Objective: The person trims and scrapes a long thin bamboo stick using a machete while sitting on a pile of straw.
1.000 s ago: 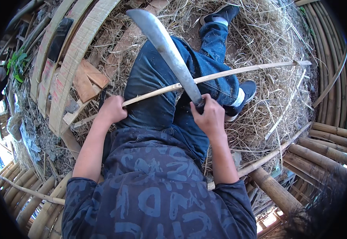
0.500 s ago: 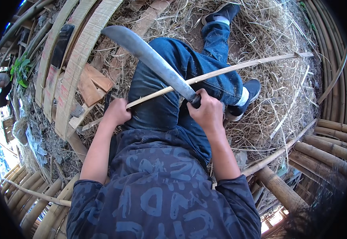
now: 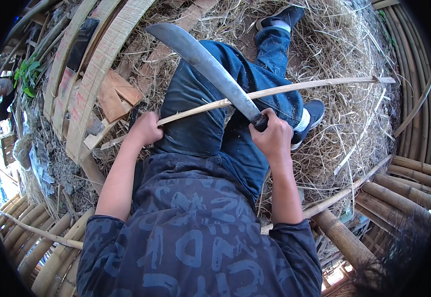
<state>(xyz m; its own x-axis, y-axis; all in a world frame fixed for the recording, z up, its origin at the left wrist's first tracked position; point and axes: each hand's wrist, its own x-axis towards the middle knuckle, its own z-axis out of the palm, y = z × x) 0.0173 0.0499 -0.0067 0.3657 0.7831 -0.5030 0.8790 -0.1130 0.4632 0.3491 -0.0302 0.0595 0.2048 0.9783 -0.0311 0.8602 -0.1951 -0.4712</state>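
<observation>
Head view, mid-frame: left hand [image 3: 147, 128] clenches pale, slender wooden strip [image 3: 279, 90], right hand [image 3: 273, 132] curved, grey metal machete [image 3: 208, 68]; apparent shaving next calls for steadiness.

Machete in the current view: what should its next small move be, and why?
Probably a light, controlled stroke of the machete along the pale strip, blade angled away from the left hand: that hand grips the strip, the right hand holds the handle, and the blade crosses the strip above the jeans.
</observation>
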